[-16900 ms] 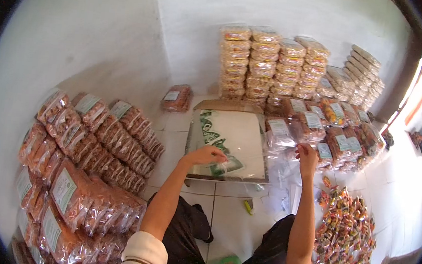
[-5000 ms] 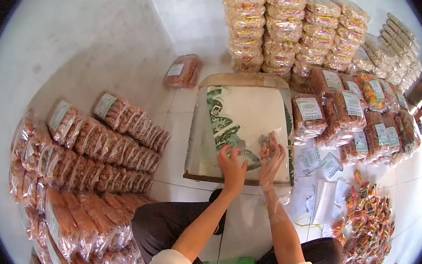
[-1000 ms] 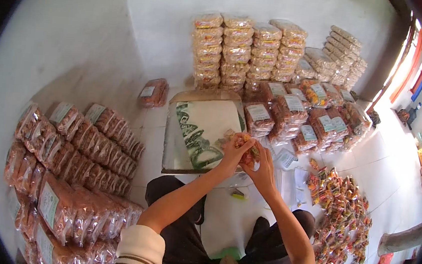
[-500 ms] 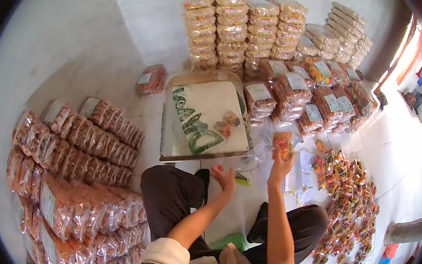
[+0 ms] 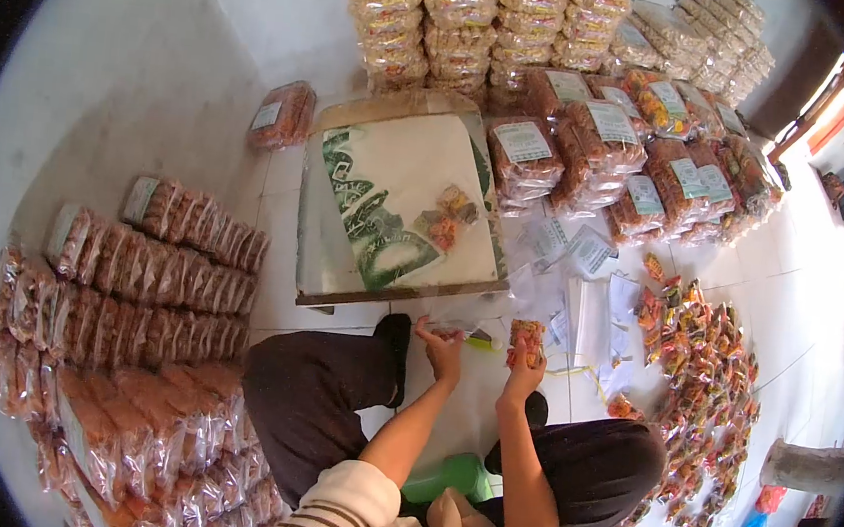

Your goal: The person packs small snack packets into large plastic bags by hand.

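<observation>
My right hand (image 5: pixel 525 373) is closed round a small packet of reddish-orange snack (image 5: pixel 527 341), held upright over the floor between my knees. To its left, my left hand (image 5: pixel 439 350) has its fingers bent together near the low board's front edge; what they hold, if anything, is too small to make out. A yellow-green tool (image 5: pixel 480 342) shows just right of that hand. Beyond both hands, the low board (image 5: pixel 394 296) bears a white sheet with a green pattern, and a few small colourful packets (image 5: pixel 446 215) lie on it.
Stacked packs of brown snack (image 5: pixel 150 335) stand at the left. Tall stacks of pale packs (image 5: pixel 459 16) and labelled packs (image 5: pixel 603 144) rise at the back. Clear bags and labels (image 5: pixel 589 308) lie right of the board, beside a heap of small packets (image 5: pixel 692 388). A green container (image 5: pixel 449 475) is between my legs.
My right hand has moved down and left with the packet, closer to my left hand. The view has tilted downward, and my left hand is still near the board's front edge.
</observation>
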`<state>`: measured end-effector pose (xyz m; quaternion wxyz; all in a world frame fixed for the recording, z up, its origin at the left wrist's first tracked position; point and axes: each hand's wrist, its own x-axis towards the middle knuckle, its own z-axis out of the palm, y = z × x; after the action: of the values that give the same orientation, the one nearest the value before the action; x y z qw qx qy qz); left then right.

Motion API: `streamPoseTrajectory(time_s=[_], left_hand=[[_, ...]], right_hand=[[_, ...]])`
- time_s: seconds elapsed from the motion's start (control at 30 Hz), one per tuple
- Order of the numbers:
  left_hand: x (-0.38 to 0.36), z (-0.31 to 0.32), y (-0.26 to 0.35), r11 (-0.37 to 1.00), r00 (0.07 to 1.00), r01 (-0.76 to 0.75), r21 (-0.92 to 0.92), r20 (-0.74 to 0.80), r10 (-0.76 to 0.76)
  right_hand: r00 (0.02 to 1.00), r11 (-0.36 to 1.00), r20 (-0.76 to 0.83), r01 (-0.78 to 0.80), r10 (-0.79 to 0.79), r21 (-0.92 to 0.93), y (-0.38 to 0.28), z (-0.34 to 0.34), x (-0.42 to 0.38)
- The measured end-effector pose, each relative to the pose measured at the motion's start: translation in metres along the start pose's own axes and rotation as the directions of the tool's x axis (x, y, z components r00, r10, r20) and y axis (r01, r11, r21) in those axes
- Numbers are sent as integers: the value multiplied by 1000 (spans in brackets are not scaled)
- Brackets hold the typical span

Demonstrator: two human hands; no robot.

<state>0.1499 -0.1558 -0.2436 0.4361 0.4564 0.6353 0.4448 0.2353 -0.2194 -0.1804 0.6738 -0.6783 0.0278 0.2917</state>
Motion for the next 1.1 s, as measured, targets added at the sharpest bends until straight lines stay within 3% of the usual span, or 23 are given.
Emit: streamPoseTrajectory(time_s=[0.07,0.17,0.37,0.47,0.53,0.67,0.73,0.87,0.93,0.97,1.03,1.07,1.1], left_hand=[[-8,-1,-2,999,1000,25,-48,-7,-26],[-21,-11,8,998,999,-49,-43,-13,48],[-26,-35,42,960,967,-243,137,110,229],[-23,-38,56,945,970,-241,223,90,226],[-24,-39,66,731,843,-399,553,-93,530],[-19,-39,64,755,857,-393,525,-90,508],[-19,-40,67,740,859,-391,547,-71,507],[-19,-48,69,751,830,-453,480,-79,552],[-19,-52,70,729,817,-507,461,-13,577],[-19,-53,71,731,819,-502,462,-18,574],[-19,-53,75,699,778,-570,432,9,629],[-18,-54,77,700,780,-565,436,5,626],[-19,-56,80,719,789,-572,395,23,614]], right_hand=[[999,998,17,-33,34,-48,0,-1,-4],[996,998,-58,62,-62,-9,13,1,-3],[988,989,-41,147,-149,-29,-2,0,-14],[973,969,-26,225,-229,-103,-20,1,-29],[957,956,27,287,-289,61,-38,4,-52],[927,935,122,355,-355,24,-40,1,-68],[831,766,279,553,-480,-329,-42,0,-70],[804,697,374,591,-463,-407,-38,-5,-53],[675,319,575,732,-462,-603,-44,-5,-53],[673,317,580,734,-459,-601,-45,-3,-54],[535,201,630,828,-563,-523,-49,3,-57],[533,201,635,830,-559,-520,-50,8,-55],[662,504,557,747,-501,-434,-50,12,-50]])
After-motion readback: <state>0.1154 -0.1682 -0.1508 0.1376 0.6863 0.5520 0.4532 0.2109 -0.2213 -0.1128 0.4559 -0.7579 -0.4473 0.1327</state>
